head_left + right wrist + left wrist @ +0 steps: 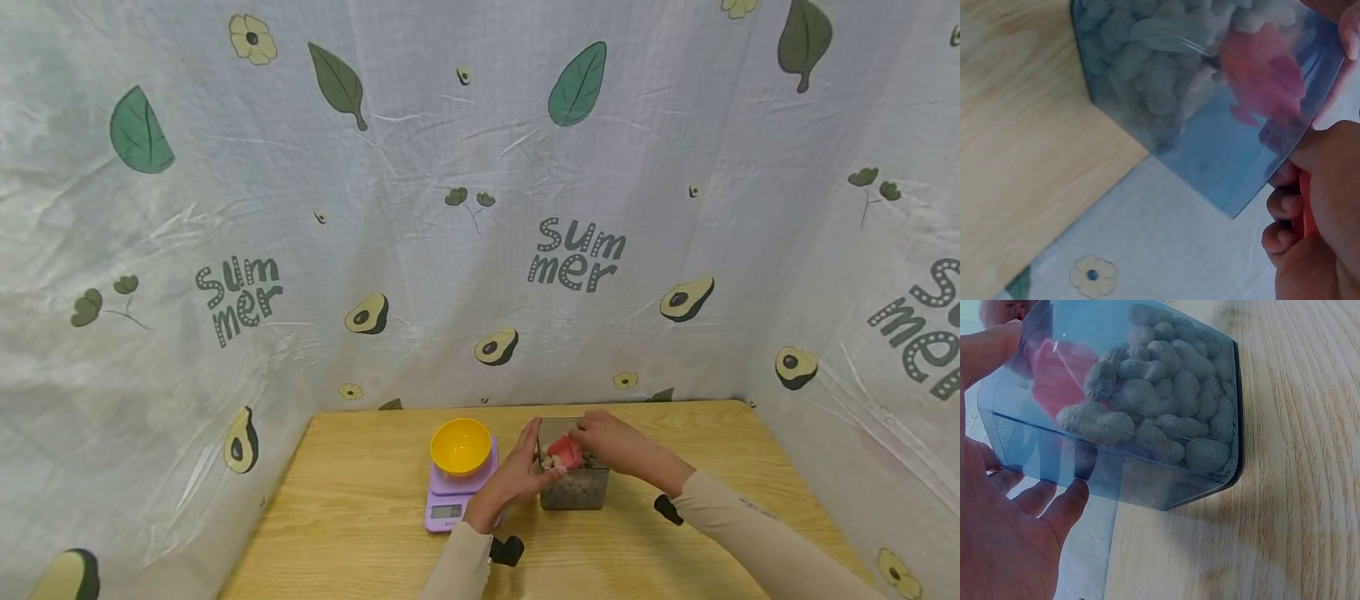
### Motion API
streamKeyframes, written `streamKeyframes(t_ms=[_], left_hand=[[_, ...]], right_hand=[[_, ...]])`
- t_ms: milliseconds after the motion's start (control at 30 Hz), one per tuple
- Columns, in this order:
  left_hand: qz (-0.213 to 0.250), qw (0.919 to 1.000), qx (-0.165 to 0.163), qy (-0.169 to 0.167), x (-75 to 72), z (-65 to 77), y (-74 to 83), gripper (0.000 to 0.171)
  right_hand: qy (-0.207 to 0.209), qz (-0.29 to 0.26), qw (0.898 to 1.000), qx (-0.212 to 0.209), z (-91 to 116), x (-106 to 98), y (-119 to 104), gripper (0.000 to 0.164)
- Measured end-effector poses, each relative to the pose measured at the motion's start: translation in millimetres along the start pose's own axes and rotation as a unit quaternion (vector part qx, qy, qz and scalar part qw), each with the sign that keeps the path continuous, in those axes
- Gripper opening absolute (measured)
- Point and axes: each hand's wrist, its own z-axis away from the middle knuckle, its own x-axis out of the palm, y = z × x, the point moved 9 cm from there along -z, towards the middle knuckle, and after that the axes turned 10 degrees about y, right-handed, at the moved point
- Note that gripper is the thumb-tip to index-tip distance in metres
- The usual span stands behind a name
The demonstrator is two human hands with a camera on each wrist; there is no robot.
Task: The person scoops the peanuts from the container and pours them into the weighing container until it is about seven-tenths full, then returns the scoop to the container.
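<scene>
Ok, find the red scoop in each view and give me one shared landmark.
Head: lower part, right of centre; the red scoop is inside the see-through container.
Left wrist: upper left, behind the container's wall.
Right wrist: upper right, behind the wall, gripped by the right hand.
Shared landmark: the container, holding peanuts.

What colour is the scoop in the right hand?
The scoop is coral red, showing best in the head view.
</scene>
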Motion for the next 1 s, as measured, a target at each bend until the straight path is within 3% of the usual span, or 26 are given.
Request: streamKeyframes(t_ms=[167,400,600,833,1000], left_hand=[[0.002,0.9999,-0.010,0.000,1.9,0.5,-3.1,0.104],[-0.009,0.9999,-0.004,0.011,-2.7,-1.2,-1.4,0.103],[-0.009,0.9999,-0.006,0.008,-3.0,-2.2,-0.1,0.105],[-0.005,0.9999,-0.009,0.006,-0.6,-2.7,2.7,0.105],[0.011,0.9997,-0.021,0.005,0.4,-2.5,0.6,0.104]], right_hand=[[0.012,-0.046,0.998,0.046,10,5,9,0.011],[0.038,0.013,0.999,-0.003,-1,-2,-2,0.014],[0.042,-0.053,0.997,0.045,3,-5,10,0.013],[0.044,-0.049,0.997,0.040,-1,4,6,0.010],[0.029,-0.128,0.986,0.099,10,5,21,0.015]])
